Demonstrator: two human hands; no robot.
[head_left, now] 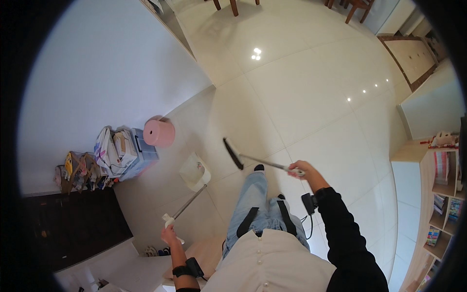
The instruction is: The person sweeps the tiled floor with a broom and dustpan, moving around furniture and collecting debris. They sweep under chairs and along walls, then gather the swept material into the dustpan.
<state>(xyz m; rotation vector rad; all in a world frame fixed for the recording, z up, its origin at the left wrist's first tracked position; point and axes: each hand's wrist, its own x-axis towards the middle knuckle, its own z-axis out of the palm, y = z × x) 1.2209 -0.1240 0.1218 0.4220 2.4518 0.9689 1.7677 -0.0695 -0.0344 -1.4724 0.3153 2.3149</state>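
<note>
My right hand [302,170] is closed round the light grip of a broom [263,160]. Its dark bristle head lies to the left of the handle, just ahead of my feet. Low on the left, my left hand [170,234] grips the upper end of a long-handled dustpan [195,171]. The pan is white, with its grey metal pole running down toward my hand. A little debris seems to lie inside the pan, too small to name. Broom head and dustpan are apart.
A pink round stool [159,133] stands by the left wall beside a blue storage box [140,155] and bags. Behind them is a dark door [87,228]. A bookshelf [441,187] lines the right. Wooden chair legs [234,7] stand far ahead on the tiles.
</note>
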